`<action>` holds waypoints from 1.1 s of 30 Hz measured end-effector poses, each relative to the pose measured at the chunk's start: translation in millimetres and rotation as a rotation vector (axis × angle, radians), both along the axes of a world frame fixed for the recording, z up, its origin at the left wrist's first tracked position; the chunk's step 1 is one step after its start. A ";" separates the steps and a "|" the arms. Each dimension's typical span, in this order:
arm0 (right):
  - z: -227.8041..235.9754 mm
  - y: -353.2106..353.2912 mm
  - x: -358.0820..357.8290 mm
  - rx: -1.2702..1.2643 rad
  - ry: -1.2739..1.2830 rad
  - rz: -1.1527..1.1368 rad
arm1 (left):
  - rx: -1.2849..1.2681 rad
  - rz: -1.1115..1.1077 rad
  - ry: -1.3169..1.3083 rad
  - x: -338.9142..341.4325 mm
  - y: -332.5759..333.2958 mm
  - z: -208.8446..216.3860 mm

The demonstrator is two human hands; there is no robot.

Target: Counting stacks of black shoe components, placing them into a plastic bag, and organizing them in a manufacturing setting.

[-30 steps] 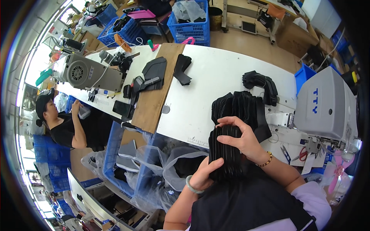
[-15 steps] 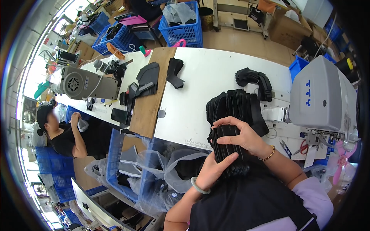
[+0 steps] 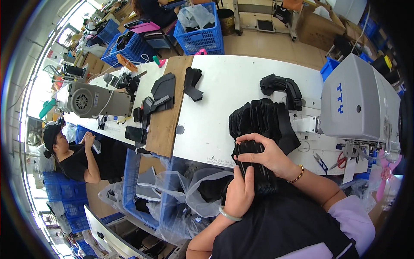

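A thick stack of black fabric pieces [image 3: 264,175] is held between my two hands, close to my body at the table's near edge. My right hand [image 3: 268,156] wraps over its top and far side, thumb across the pieces. Against the near left side, my left hand [image 3: 240,190] grips it with the thumb up; some of its fingers are hidden. Just beyond lies a larger row of black fabric pieces [image 3: 256,121] on the white table [image 3: 215,116]. A curved bundle of black pieces [image 3: 282,88] rests farther back, and a small black bundle [image 3: 192,84] lies to the left.
A grey sewing machine [image 3: 358,103] stands at the right, with scissors [image 3: 340,160] and snips [image 3: 320,164] near it. Another machine [image 3: 92,99] is at the left, where a co-worker [image 3: 71,155] sits. Below the table edge stands a blue crate [image 3: 129,185] with clear plastic bags.
My left hand has shifted its hold on the stack, its thumb now pointing up instead of across. My right hand stays around the stack. The view has moved slightly.
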State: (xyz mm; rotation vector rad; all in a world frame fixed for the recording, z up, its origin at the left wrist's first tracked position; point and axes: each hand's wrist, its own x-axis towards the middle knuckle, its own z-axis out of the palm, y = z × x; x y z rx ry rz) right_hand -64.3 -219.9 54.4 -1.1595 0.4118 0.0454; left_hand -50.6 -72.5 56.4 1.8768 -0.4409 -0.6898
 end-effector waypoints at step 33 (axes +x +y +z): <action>-12.9 2.4 9.8 -0.280 -0.155 0.336 | -0.669 0.175 0.774 31.3 27.2 -34.0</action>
